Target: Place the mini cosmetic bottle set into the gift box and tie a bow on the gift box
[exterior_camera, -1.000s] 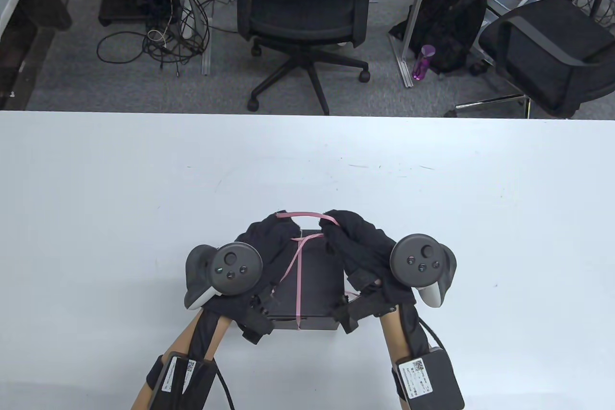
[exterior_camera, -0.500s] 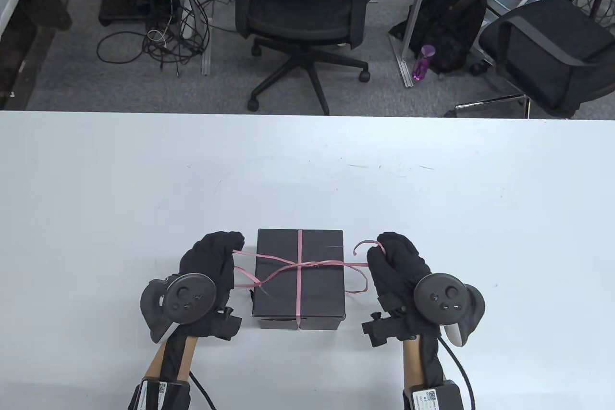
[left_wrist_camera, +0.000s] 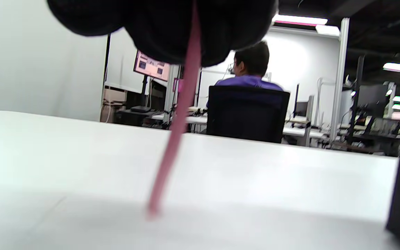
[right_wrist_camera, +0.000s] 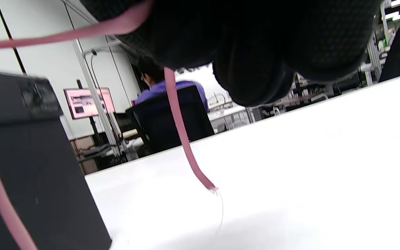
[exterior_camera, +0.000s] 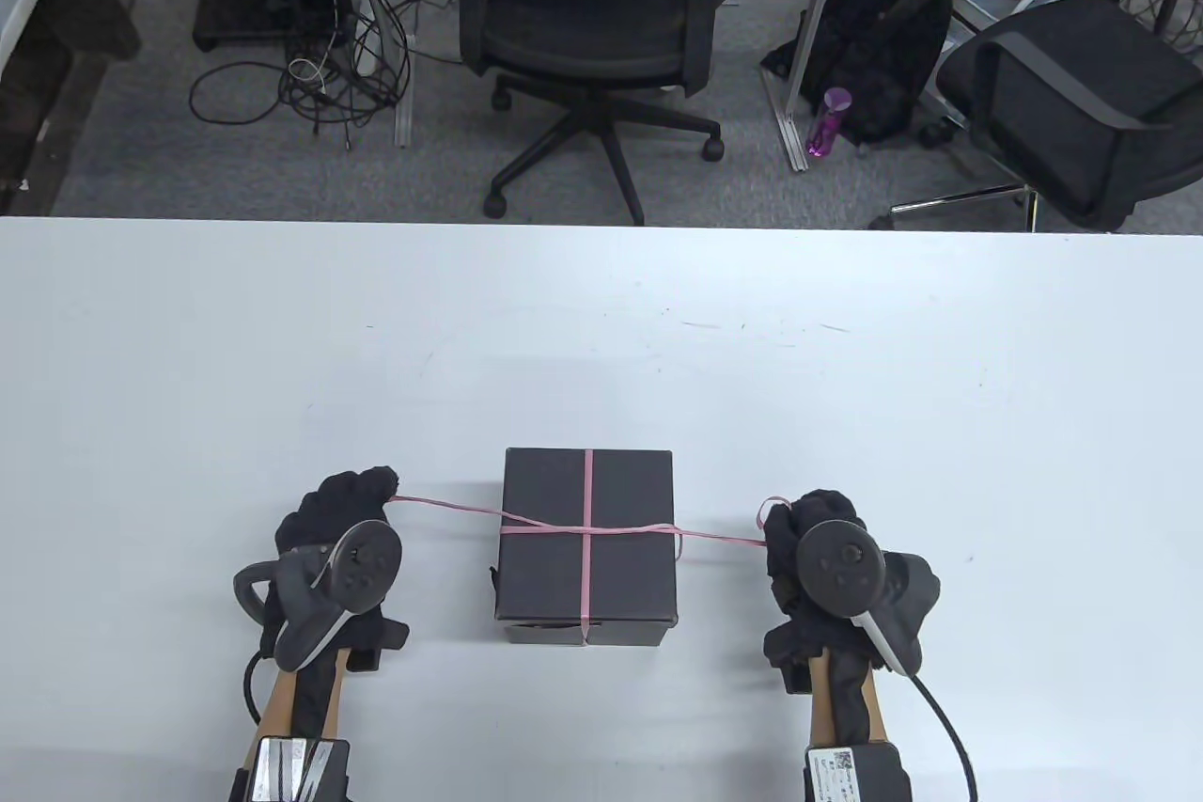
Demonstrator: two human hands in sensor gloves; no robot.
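A closed black gift box [exterior_camera: 587, 548] stands near the table's front edge, with a thin pink ribbon [exterior_camera: 588, 531] crossed over its lid. My left hand [exterior_camera: 346, 512] pinches the ribbon's left end, off the box's left side. My right hand [exterior_camera: 801, 539] pinches the right end, off the box's right side. Both strands run taut and nearly level from the lid to the hands. In the left wrist view the ribbon [left_wrist_camera: 177, 128] hangs from my curled fingers [left_wrist_camera: 161, 24]. In the right wrist view a short ribbon tail [right_wrist_camera: 182, 135] dangles below my fingers [right_wrist_camera: 255, 48], the box [right_wrist_camera: 30, 166] at left. The cosmetic bottles are not visible.
The white table [exterior_camera: 601, 332] stretches wide beyond and beside the box. Past its far edge stand office chairs [exterior_camera: 592, 22], a backpack [exterior_camera: 883, 40] and floor cables [exterior_camera: 310, 69]. A seated person [left_wrist_camera: 250, 69] shows far behind in the wrist views.
Both hands left the box's top and moved outward to either side, drawing the loose ribbon loops into straight taut strands. The knot on the lid has tightened.
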